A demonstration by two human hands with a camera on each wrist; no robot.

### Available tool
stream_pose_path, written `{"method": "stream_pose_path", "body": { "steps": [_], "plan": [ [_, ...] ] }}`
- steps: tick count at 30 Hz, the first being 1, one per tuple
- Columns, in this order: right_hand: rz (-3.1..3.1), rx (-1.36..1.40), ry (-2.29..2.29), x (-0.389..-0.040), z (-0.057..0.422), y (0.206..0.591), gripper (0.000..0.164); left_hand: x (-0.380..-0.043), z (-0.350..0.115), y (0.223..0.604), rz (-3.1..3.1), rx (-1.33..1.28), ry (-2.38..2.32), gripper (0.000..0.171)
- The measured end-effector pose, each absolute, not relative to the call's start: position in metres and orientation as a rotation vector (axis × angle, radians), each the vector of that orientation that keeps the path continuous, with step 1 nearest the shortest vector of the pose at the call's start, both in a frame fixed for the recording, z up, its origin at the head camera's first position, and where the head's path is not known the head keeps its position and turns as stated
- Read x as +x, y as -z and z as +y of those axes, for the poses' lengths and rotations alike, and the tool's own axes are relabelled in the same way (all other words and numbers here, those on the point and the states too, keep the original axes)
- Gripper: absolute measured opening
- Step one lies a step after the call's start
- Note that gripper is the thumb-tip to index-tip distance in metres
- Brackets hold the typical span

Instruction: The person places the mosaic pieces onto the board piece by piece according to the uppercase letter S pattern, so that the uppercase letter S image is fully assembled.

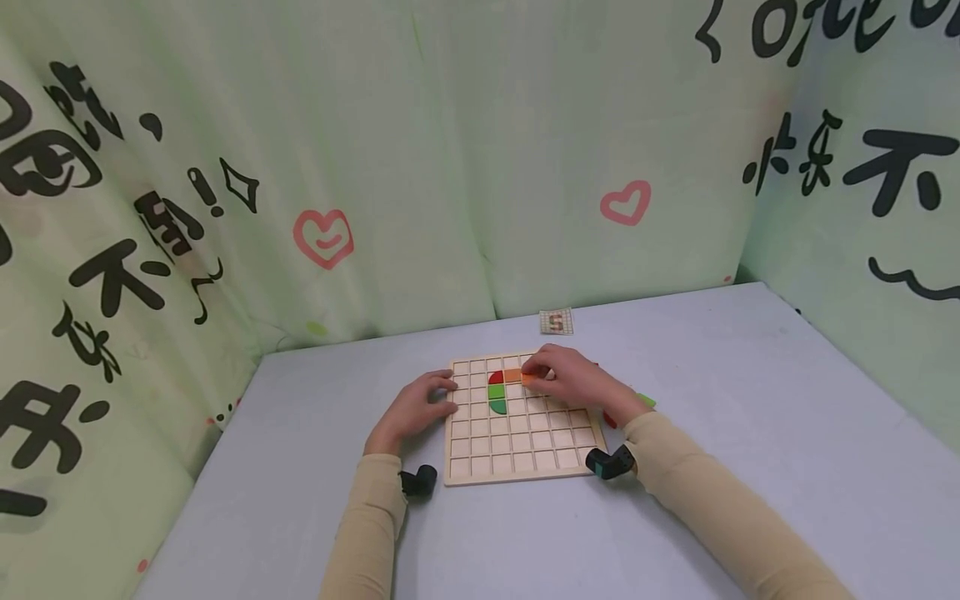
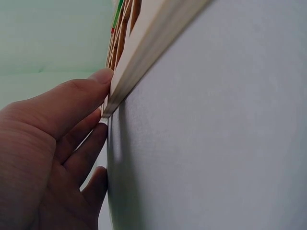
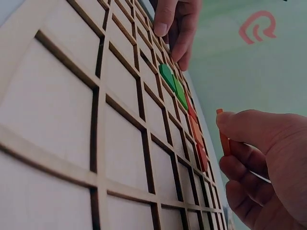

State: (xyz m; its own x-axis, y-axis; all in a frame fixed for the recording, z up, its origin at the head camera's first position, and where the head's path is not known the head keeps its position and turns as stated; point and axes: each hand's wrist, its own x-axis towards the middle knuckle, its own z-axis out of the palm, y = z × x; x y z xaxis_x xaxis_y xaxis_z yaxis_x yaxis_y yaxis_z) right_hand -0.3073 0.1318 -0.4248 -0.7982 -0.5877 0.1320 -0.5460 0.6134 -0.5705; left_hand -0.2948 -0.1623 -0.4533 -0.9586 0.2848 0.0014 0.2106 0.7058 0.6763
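A square wooden grid board (image 1: 480, 467) lies on the table. In its upper left part, the cells hold a red rounded piece (image 1: 496, 377), an orange square (image 1: 512, 376), a light green square (image 1: 496, 391) and a dark green rounded piece (image 1: 498, 407). Another red piece (image 3: 201, 157) sits beyond the orange one in the right wrist view. My right hand (image 1: 573, 375) pinches a small orange tile (image 3: 224, 139) between thumb and fingers, above the board's surface. My left hand (image 1: 416, 407) rests against the board's left edge, thumb (image 2: 91, 86) on the rim and fingers extended.
Behind the board lies a small card (image 1: 556, 322) with a gridded figure. Loose red (image 1: 609, 420) and green pieces (image 1: 647, 400) lie right of the board, partly hidden by my right arm. A printed curtain (image 1: 450, 167) hangs behind the table.
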Motion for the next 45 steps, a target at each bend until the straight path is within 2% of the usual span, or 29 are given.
{"method": "stream_pose_path", "body": {
  "steps": [13, 45],
  "plan": [
    [2.692, -1.176, 0.781, -0.306, 0.114, 0.436, 0.021, -0.296, -0.164, 0.455, 2.808, 0.429, -1.102, 0.032],
    [2.697, -1.075, 0.801, -0.302, 0.108, 0.438, 0.018, -0.296, -0.162, 0.456, 2.807, 0.41, -1.1, 0.032]
  ]
}}
